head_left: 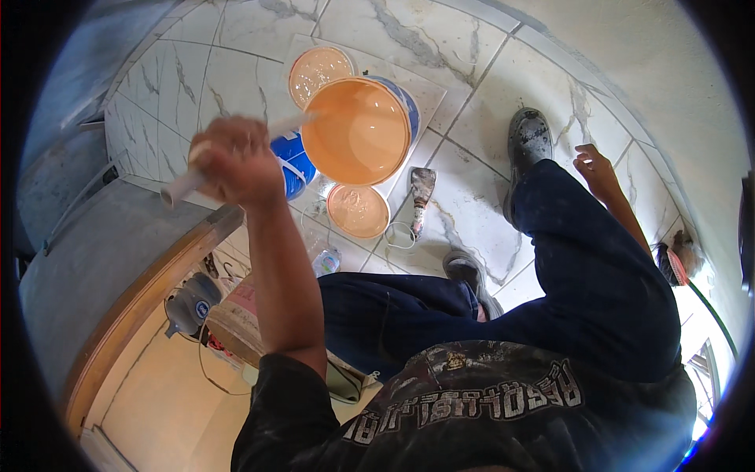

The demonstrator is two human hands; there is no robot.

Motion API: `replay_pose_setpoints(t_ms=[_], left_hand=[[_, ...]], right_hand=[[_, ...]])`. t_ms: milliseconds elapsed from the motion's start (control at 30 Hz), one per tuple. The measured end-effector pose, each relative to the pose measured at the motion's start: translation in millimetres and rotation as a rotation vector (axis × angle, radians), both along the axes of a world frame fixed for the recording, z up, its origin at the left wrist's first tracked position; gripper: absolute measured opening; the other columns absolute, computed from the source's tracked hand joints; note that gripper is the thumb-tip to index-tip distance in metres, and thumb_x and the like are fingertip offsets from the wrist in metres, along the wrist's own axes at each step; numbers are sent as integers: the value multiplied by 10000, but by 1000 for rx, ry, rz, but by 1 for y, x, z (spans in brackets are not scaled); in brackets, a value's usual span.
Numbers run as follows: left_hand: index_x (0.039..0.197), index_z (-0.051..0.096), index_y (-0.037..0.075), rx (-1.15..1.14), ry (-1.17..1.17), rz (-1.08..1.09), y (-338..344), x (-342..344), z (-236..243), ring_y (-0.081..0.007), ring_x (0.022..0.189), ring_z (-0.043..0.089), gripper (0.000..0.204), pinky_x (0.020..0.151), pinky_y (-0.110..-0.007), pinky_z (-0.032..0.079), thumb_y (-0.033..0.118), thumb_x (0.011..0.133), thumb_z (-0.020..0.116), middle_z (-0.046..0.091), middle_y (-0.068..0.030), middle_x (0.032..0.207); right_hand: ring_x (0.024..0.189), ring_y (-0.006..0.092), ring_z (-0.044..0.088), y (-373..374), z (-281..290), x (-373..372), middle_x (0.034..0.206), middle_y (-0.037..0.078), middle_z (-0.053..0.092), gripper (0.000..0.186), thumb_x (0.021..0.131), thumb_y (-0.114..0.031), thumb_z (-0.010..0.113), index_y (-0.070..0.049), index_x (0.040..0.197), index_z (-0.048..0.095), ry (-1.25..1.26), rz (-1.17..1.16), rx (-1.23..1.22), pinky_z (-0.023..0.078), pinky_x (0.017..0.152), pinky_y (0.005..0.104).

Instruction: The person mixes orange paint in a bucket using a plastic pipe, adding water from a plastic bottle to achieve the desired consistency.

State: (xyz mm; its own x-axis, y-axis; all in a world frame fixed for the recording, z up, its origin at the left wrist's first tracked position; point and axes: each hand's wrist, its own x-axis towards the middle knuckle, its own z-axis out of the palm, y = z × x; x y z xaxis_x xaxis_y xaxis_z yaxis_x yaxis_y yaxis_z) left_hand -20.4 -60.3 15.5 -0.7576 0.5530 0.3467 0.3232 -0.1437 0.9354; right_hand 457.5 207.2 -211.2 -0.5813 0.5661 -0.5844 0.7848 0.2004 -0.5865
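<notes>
My left hand is closed round a pale rod, held over the left side of a large bucket of peach-coloured liquid; the rod's far part is blurred. A blue bucket stands beside it. A round lid coated with peach material lies behind, and a similar round piece lies in front. A dirty scraper rests on the tiles to the right. My right hand hangs beside my raised knee and shoe, fingers apart, holding nothing.
Marbled tiles bear the buckets. A clear plastic bottle, a wooden ledge, a grey jug and a cardboard piece are at the lower left. A brush head is by the curved-looking right wall.
</notes>
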Motion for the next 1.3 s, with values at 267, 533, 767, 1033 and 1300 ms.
replay_pose_setpoints(t_ms=[267,533,767,1033,1300], left_hand=[[697,324,175,68,-122,-216,-14,84,-4,-89,508,294,469,463,-260,249,518,981,473,327,21,625],[682,318,182,4,27,-23,16,16,0,-86,501,269,479,465,-263,246,522,978,480,296,34,612],[680,310,185,44,-136,-220,-4,72,-3,-81,490,236,485,469,-259,247,535,987,448,284,36,602],[664,295,192,38,19,101,8,8,1,-94,491,247,496,471,-274,252,536,989,446,262,37,589],[658,283,199,91,-190,-93,-14,62,-5,-96,471,259,495,454,-270,283,529,991,441,264,35,574]], right_hand=[[952,292,672,10,2,15,1064,169,675,384,914,-267,626,-63,1235,572,5,9,38,532,834,391],[930,287,673,2,-2,9,1060,164,674,377,910,-268,630,-60,1220,572,8,-7,7,532,825,394],[932,284,675,8,0,20,1059,166,675,385,913,-271,623,-55,1227,568,-23,-6,17,529,833,388],[946,280,669,-1,2,0,1071,174,672,392,919,-283,619,-53,1232,567,6,-8,-34,525,844,386],[949,288,670,7,-3,16,1068,179,671,393,914,-281,624,-53,1229,567,-21,-4,15,525,843,391]])
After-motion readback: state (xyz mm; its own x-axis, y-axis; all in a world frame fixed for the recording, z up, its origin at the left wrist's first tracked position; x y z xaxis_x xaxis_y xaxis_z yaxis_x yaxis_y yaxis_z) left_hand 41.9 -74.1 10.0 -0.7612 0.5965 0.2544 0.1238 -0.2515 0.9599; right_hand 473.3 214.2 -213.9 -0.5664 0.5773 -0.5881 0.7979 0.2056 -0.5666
